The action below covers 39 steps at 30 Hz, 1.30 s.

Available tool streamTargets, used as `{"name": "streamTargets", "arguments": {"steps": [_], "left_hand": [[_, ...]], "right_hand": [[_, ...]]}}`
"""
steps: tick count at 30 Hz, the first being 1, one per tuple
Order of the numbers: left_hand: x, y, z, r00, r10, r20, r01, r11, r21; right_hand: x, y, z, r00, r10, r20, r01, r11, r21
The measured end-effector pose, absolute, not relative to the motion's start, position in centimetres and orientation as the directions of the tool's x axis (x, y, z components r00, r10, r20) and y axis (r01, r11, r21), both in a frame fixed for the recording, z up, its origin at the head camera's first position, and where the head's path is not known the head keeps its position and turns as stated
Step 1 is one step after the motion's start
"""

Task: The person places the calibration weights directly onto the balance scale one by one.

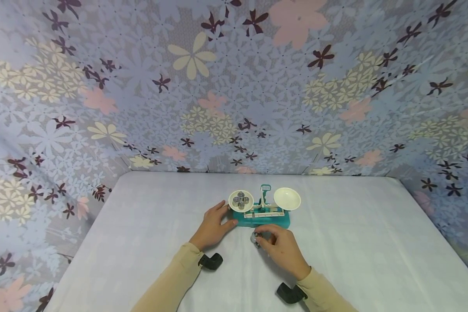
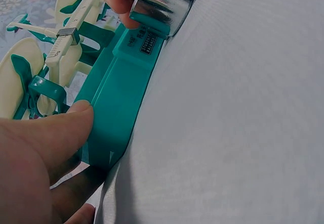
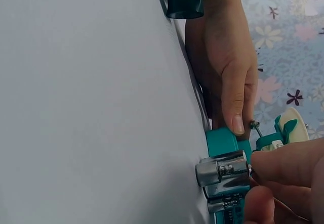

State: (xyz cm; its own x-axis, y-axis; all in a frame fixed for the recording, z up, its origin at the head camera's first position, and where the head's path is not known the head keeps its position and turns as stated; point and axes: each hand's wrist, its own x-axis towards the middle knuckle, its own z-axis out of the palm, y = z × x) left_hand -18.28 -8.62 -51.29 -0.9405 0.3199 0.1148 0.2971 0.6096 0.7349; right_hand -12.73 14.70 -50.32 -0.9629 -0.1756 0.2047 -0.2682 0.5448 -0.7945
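A green balance scale [image 1: 261,220] with two cream pans stands on the table. My left hand [image 1: 214,226] grips the left end of its base, thumb [image 2: 81,120] on the upper edge and fingers around the end. In front of the base, my right hand [image 1: 282,249] pinches the small knob of a shiny metal weight [image 2: 162,9] between thumb and forefinger. More metal weights [image 3: 223,204] sit close beside it. Several small metal weights [image 1: 241,200] lie in the left pan [image 1: 232,204]; the right pan [image 1: 287,199] has nothing in it.
A white cloth covers the table [image 1: 355,242]. Flowered fabric [image 1: 234,108] hangs behind it and at both sides. The beam [image 2: 76,21] with its printed ruler runs along the scale between the pans. Black camera mounts [image 1: 290,294] are on both wrists.
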Motion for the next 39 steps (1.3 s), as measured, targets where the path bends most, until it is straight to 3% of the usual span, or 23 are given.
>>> {"name": "streamTargets", "arguments": {"steps": [39], "left_hand": [[-18.01, -8.91, -51.51, -0.936, 0.327, 0.132, 0.314, 0.602, 0.734]], "right_hand": [[-12.43, 14.02, -49.89, -0.929, -0.217, 0.301, -0.371, 0.569, -0.734]]}}
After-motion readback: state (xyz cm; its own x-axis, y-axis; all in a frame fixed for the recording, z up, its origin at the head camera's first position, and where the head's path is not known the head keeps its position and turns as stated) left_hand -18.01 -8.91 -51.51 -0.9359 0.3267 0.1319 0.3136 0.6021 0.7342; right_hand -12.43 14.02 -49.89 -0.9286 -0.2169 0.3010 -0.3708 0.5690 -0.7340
